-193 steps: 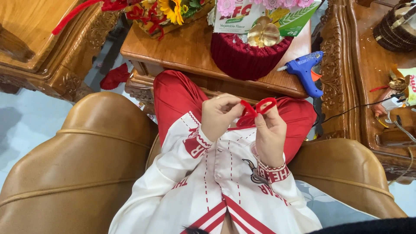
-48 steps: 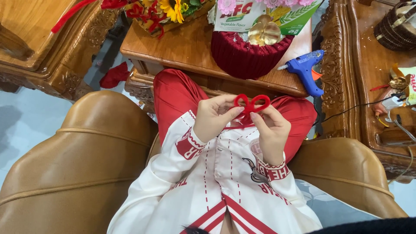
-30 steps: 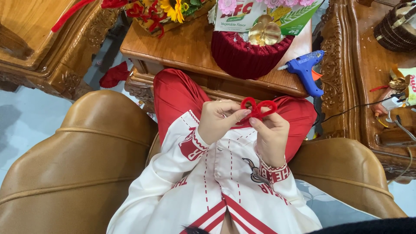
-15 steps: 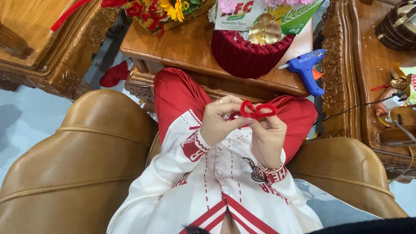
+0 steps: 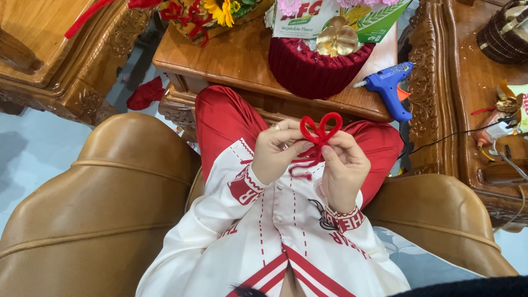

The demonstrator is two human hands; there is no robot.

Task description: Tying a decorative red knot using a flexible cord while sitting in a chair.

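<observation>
A flat rectangular package [image 5: 308, 16] stood at about twelve o'clock on the wooden table [image 5: 231, 60], white on its face with large red lettering and a green band along its right side (its top was cut off by the frame); it leaned behind a round dark red basket [image 5: 313, 71]; at about three o'clock, at the frame's right edge, a small packet [image 5: 520, 107] showed white, green and red, only partly in view.

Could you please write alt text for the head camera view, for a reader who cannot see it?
Both hands, left hand and right hand, pinch a red pipe cleaner bent into two loops, over the lap. Ahead, a wooden table holds a blue glue gun.
</observation>
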